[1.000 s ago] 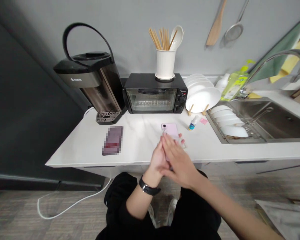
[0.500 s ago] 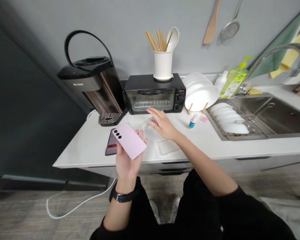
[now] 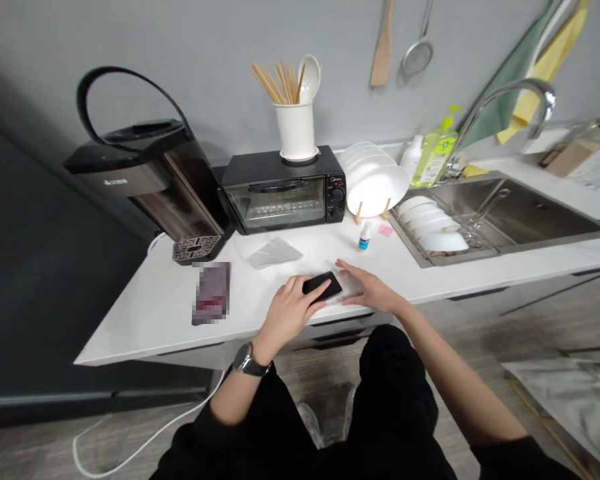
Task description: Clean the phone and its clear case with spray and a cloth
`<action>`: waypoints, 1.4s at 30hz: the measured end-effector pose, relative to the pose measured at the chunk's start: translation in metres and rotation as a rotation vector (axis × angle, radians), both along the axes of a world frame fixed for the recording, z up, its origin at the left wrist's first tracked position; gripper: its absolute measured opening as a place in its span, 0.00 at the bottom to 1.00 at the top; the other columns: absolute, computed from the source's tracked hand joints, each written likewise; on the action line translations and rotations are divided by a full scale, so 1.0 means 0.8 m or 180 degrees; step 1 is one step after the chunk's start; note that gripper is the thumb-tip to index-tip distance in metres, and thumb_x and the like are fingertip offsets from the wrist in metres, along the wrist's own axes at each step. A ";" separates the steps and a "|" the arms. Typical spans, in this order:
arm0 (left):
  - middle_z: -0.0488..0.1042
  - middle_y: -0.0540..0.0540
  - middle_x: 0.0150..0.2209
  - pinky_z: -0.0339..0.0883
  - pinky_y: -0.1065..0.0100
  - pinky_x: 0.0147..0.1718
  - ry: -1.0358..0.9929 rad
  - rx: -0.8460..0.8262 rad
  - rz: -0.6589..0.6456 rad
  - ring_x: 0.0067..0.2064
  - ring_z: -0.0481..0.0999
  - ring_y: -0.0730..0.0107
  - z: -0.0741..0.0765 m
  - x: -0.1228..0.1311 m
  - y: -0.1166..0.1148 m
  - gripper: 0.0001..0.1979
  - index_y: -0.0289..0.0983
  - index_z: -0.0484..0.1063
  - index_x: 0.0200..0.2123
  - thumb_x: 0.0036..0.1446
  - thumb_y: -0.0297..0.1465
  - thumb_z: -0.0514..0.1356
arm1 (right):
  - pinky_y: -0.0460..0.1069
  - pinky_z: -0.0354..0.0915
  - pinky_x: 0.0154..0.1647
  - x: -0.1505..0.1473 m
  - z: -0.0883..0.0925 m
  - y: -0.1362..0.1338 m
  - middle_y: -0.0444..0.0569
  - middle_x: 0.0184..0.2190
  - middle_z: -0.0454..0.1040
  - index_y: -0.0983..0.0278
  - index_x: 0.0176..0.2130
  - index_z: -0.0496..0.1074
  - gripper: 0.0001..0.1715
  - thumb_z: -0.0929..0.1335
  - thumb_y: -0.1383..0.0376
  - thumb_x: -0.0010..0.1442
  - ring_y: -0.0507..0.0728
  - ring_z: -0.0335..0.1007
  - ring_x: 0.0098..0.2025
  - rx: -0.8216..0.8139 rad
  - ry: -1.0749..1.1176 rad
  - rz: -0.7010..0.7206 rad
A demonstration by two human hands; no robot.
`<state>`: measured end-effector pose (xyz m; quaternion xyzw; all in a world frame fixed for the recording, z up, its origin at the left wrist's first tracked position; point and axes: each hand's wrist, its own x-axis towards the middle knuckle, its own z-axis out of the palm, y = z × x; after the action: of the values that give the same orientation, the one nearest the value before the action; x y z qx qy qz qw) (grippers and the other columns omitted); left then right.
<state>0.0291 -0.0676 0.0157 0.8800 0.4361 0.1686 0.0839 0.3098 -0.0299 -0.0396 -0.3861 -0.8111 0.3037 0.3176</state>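
My left hand [image 3: 289, 312] is closed around a phone [image 3: 325, 285], its black screen facing up, low over the front part of the white counter. Right beside it, my right hand [image 3: 373, 291] grips a clear phone case [image 3: 350, 287] between thumb and fingers. The phone's right end meets or overlaps the case; how far it sits inside I cannot tell. A crumpled grey cloth [image 3: 275, 253] lies behind my hands. Off to the left, another phone or tablet [image 3: 211, 292], partly pixelated, rests flat on the counter.
Behind stand a water dispenser [image 3: 153, 193] and a toaster oven [image 3: 285, 197] with a white utensil holder [image 3: 297, 130] on top. A small bottle [image 3: 364, 237] and pink paper [image 3: 385, 231] lie near racked plates [image 3: 377, 190]. The sink [image 3: 540, 213] is at right.
The phone has turned from pink back up to screen up and moved right to the clear case. My right hand has left the grey cloth on the counter and taken the case.
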 end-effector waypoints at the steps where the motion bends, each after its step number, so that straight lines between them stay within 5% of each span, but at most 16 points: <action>1: 0.69 0.39 0.58 0.68 0.50 0.57 0.0228 0.0108 -0.0119 0.61 0.66 0.50 -0.001 0.011 0.006 0.25 0.54 0.65 0.69 0.71 0.46 0.54 | 0.62 0.60 0.69 -0.001 -0.001 0.002 0.59 0.71 0.62 0.56 0.75 0.51 0.59 0.78 0.49 0.57 0.65 0.67 0.67 0.0032 0.0007 -0.0012; 13: 0.68 0.40 0.62 0.66 0.51 0.57 0.0550 0.0188 -0.0478 0.61 0.65 0.50 -0.015 0.041 0.023 0.26 0.51 0.64 0.69 0.71 0.48 0.52 | 0.60 0.67 0.65 0.002 -0.005 0.002 0.57 0.63 0.73 0.56 0.70 0.63 0.54 0.80 0.48 0.53 0.66 0.71 0.63 0.0381 -0.0054 -0.0006; 19: 0.69 0.40 0.59 0.65 0.50 0.58 0.0375 -0.0021 -0.0651 0.59 0.65 0.52 -0.015 0.050 0.032 0.25 0.51 0.65 0.69 0.72 0.46 0.52 | 0.60 0.68 0.64 0.007 0.002 0.003 0.56 0.62 0.74 0.56 0.72 0.58 0.56 0.78 0.45 0.55 0.65 0.72 0.63 0.0180 0.0094 0.0071; 25: 0.66 0.41 0.59 0.64 0.50 0.60 0.0188 -0.0137 -0.0689 0.60 0.64 0.52 -0.016 0.050 0.039 0.24 0.55 0.66 0.68 0.71 0.45 0.55 | 0.62 0.63 0.67 0.013 0.014 0.004 0.56 0.66 0.70 0.58 0.70 0.63 0.41 0.72 0.48 0.64 0.64 0.67 0.66 0.0042 0.0162 0.0265; 33: 0.66 0.42 0.60 0.61 0.50 0.61 0.0019 -0.0231 -0.0676 0.60 0.63 0.53 -0.024 0.050 0.043 0.23 0.57 0.66 0.68 0.71 0.43 0.56 | 0.61 0.64 0.65 0.009 0.022 0.018 0.54 0.58 0.74 0.59 0.64 0.69 0.36 0.74 0.49 0.63 0.62 0.71 0.61 -0.0181 0.0211 0.0643; 42: 0.65 0.43 0.62 0.58 0.52 0.63 0.0085 -0.0311 -0.0775 0.62 0.62 0.56 -0.027 0.045 0.053 0.23 0.56 0.66 0.67 0.71 0.42 0.56 | 0.63 0.58 0.70 0.023 0.038 0.040 0.54 0.64 0.71 0.58 0.66 0.68 0.44 0.76 0.46 0.57 0.63 0.66 0.66 -0.0526 -0.0192 0.1017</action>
<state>0.0650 -0.0250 -0.0055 0.9234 0.3347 0.1240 0.1408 0.3282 0.0025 -0.0094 -0.2860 -0.8435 0.4041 0.2081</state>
